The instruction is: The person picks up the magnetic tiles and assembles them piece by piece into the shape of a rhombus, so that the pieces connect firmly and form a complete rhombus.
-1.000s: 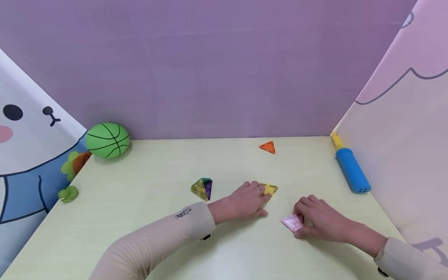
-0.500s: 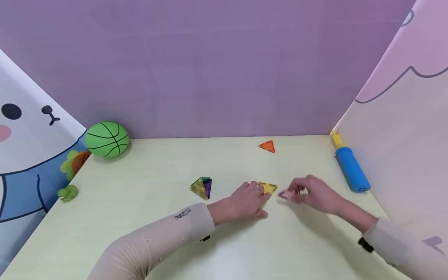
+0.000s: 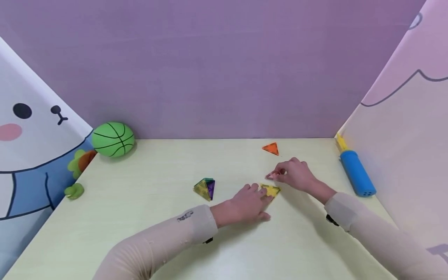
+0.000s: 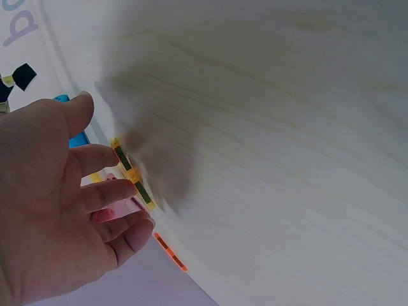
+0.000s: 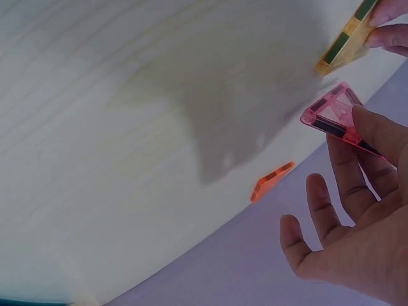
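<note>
In the head view my left hand (image 3: 248,204) rests on a yellow magnetic tile (image 3: 272,190) that lies flat on the table, its fingertips covering the tile's left part. Just beyond it, my right hand (image 3: 295,175) pinches a pink triangular magnetic tile (image 5: 335,115) between thumb and fingers. In the right wrist view the pink tile is held tilted, apart from the yellow tile. An orange triangular tile (image 3: 271,148) lies farther back. Left of my left hand stands a small pyramid (image 3: 204,189) of yellow, purple and green tiles.
A green ball (image 3: 113,139) sits at the table's back left corner. Near the left edge is a small green toy (image 3: 74,191). A blue pump (image 3: 357,173) with a yellow end lies along the right edge. A purple wall (image 3: 224,70) closes off the back.
My right hand has lifted the pink tile off the table and carried it forward and left, past the yellow tile. The left hand has stayed on the yellow tile.
</note>
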`<action>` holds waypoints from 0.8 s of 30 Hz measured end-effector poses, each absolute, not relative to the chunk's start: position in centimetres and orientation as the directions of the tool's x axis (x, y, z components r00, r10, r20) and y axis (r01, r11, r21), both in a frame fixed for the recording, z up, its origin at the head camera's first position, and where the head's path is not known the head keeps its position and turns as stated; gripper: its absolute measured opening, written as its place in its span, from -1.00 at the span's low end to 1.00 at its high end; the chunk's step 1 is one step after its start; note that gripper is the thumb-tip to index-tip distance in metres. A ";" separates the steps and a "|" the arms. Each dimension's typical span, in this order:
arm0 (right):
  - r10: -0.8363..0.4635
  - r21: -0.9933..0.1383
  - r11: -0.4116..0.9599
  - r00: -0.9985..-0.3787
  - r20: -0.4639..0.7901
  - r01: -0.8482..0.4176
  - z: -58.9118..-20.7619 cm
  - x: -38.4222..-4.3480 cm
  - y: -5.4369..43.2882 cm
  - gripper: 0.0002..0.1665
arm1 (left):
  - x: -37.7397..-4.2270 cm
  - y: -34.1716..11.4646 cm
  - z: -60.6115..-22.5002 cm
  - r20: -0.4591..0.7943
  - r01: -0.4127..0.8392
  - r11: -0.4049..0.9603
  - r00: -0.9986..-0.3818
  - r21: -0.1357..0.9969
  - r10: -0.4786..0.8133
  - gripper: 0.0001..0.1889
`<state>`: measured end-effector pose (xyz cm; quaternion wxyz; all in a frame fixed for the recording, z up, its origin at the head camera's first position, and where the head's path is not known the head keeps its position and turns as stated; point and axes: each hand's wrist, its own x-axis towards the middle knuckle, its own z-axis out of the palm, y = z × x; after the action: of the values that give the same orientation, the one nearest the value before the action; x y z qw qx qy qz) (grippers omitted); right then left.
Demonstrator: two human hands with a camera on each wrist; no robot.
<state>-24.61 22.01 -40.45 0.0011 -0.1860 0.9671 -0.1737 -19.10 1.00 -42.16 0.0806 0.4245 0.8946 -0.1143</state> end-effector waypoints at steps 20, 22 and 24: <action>-0.455 -0.438 0.803 -0.890 -0.011 -0.405 -41.1 -24.8 22.0 -0.93 | -19.1 1.0 -41.9 -0.240 0.768 0.627 -0.638 -0.131 0.732 -0.28; -0.458 -0.431 0.805 -0.889 -0.016 -0.407 -41.1 -24.7 22.0 -0.93 | -19.2 1.0 -41.9 -0.236 0.772 0.624 -0.632 -0.117 0.738 -0.29; -0.454 -0.422 0.810 -0.891 -0.016 -0.406 -41.2 -24.7 22.1 -0.93 | -19.5 1.0 -42.0 -0.204 0.774 0.623 -0.632 -0.111 0.748 -0.35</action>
<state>-24.72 22.07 -41.18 0.0580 -0.2264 0.9497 -0.2086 -19.50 1.01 -42.03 0.0689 0.4236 0.8983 -0.0942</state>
